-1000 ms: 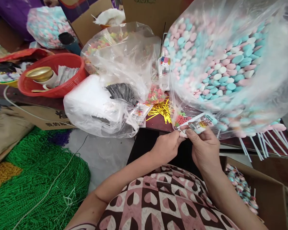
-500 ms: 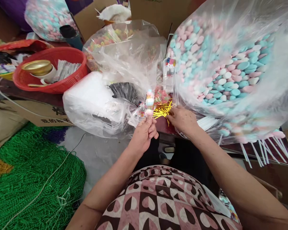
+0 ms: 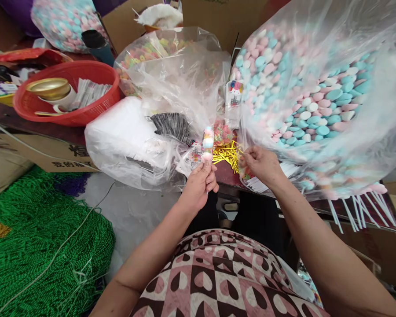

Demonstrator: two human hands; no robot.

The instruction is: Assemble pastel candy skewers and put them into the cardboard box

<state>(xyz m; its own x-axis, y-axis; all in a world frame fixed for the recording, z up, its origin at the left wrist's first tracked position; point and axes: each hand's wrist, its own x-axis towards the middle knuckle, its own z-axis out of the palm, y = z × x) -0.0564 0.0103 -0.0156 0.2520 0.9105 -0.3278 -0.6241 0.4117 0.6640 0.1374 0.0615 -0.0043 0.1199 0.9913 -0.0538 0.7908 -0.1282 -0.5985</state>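
My left hand (image 3: 200, 181) is closed on a small wrapped candy lollipop (image 3: 207, 143), held upright in front of me. My right hand (image 3: 259, 163) pinches a thin gold twist tie, lifted just off the pile of gold twist ties (image 3: 227, 153) on the dark table. A huge clear bag of pink, blue and white lollipops (image 3: 303, 97) leans over the right hand, white sticks poking out at the lower right. Small printed wrappers (image 3: 194, 155) lie by the ties.
A white foam block in plastic (image 3: 125, 141) sits left of my hands. A red basket (image 3: 69, 92) holds a gold tin. A bag of colourful candy (image 3: 158, 57) and cardboard boxes stand behind. Green beaded strings (image 3: 42, 229) cover the floor at left.
My left hand carried the wrapped lollipop left and upright. My right hand let go of it, reached into the gold ties, and now lifts slightly with one pinched.
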